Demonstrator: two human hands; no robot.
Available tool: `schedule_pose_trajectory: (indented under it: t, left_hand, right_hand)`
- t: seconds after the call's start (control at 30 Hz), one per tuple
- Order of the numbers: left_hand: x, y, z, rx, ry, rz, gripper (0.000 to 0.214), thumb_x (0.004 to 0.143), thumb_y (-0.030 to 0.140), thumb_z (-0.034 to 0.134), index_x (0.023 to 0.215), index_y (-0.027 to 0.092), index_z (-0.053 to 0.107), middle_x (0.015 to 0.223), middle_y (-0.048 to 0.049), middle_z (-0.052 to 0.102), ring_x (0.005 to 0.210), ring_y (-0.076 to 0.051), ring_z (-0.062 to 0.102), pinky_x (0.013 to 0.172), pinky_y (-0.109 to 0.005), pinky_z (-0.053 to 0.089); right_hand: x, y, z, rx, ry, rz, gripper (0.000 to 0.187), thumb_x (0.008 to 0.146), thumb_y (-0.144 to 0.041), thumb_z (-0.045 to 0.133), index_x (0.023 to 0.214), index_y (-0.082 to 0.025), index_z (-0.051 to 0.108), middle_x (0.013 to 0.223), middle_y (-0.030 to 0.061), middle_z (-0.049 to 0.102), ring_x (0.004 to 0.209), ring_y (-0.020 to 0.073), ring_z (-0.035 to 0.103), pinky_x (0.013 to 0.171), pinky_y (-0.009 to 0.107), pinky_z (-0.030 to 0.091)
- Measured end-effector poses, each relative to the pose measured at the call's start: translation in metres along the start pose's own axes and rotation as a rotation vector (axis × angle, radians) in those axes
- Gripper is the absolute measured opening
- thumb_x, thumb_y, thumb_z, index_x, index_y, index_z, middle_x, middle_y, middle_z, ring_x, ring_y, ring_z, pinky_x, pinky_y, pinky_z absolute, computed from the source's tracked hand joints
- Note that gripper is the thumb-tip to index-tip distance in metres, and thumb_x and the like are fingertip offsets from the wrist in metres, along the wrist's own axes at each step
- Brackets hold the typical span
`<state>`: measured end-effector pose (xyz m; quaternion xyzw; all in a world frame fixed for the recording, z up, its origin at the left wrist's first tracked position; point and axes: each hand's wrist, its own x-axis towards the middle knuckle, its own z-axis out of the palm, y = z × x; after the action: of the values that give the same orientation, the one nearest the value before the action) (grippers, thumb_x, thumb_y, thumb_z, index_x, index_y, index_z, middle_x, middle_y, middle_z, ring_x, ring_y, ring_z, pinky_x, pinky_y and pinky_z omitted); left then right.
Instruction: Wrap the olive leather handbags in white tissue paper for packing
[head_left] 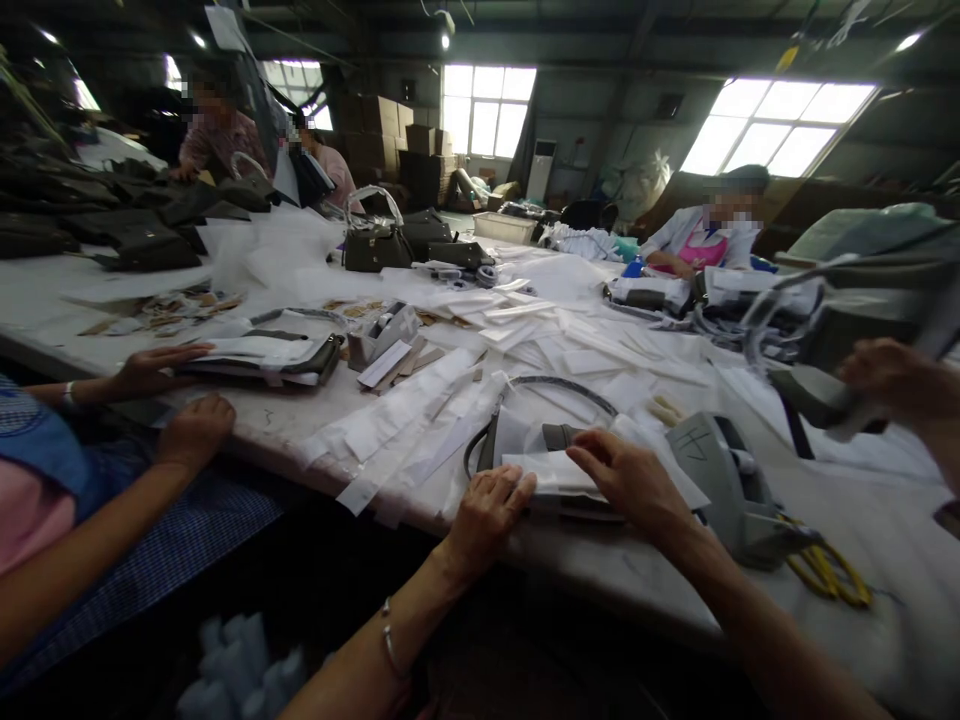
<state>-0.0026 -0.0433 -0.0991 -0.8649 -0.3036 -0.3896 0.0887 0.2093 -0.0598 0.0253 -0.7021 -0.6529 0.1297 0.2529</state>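
Note:
In front of me, a dark handbag (559, 436) lies at the table edge, partly covered by white wrapping sheets (555, 472). Its wrapped handle (566, 384) arches up behind it. My left hand (491, 508) is at the bag's near left corner, fingers bent together over the sheet's edge. Above the sheet's right part is my right hand (634, 485), its thumb and forefinger slightly apart near the bag's middle; nothing is visible between them. A grey tape dispenser (720, 485) stands to the right of my right hand.
Yellow-handled scissors (829, 575) lie beside the dispenser. White strips (525, 325) cover the table's middle. At left, a co-worker's hands (196, 432) are near another wrapped bag (262, 360); at right, another person's hand (892, 380) is by a bag. A grey box (382, 335) stands between.

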Motion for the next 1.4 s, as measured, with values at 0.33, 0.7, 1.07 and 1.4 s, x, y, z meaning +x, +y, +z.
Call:
schedule_pose_trajectory:
  t: [0.33, 0.7, 1.07, 1.4]
  left_hand:
    - [0.004, 0.001, -0.003, -0.015, 0.002, -0.015, 0.031, 0.098, 0.015, 0.041, 0.125, 0.015, 0.057, 0.118, -0.0128, 0.065, 0.115, -0.023, 0.059, 0.096, -0.038, 0.051]
    - [0.002, 0.000, 0.001, -0.023, 0.026, -0.009, 0.031, 0.098, 0.014, 0.045, 0.126, 0.014, 0.058, 0.119, -0.0118, 0.064, 0.113, -0.023, 0.059, 0.096, -0.038, 0.050]
    - [0.003, 0.002, 0.000, 0.012, 0.034, -0.004, 0.036, 0.098, 0.013, 0.044, 0.132, 0.017, 0.056, 0.117, -0.0113, 0.065, 0.113, -0.023, 0.060, 0.093, -0.037, 0.052]
    - [0.004, 0.001, -0.004, -0.036, 0.027, -0.024, 0.037, 0.095, 0.010, 0.047, 0.130, 0.017, 0.056, 0.114, -0.0120, 0.064, 0.109, -0.024, 0.061, 0.092, -0.039, 0.054]
  right_hand:
    - [0.124, -0.013, 0.059, 0.022, -0.236, -0.017, 0.043, 0.061, -0.049, 0.084, 0.088, -0.018, 0.074, 0.085, 0.0085, 0.073, 0.090, 0.0288, 0.065, 0.077, 0.032, 0.045]
    - [0.151, -0.008, 0.074, 0.499, -0.246, 0.033, 0.037, 0.083, -0.048, 0.061, 0.096, -0.015, 0.072, 0.087, 0.0078, 0.073, 0.067, 0.0144, 0.064, 0.062, 0.026, 0.050]
    - [0.149, 0.021, 0.110, 0.273, -0.169, 0.145, 0.011, 0.069, -0.030, 0.070, 0.069, -0.020, 0.073, 0.064, -0.0004, 0.068, 0.067, 0.0170, 0.061, 0.063, 0.026, 0.042]
    - [0.136, -0.019, 0.069, 0.206, 0.082, 0.094, 0.047, 0.080, -0.027, 0.067, 0.125, -0.016, 0.060, 0.113, 0.0123, 0.069, 0.097, 0.0231, 0.066, 0.089, 0.036, 0.048]
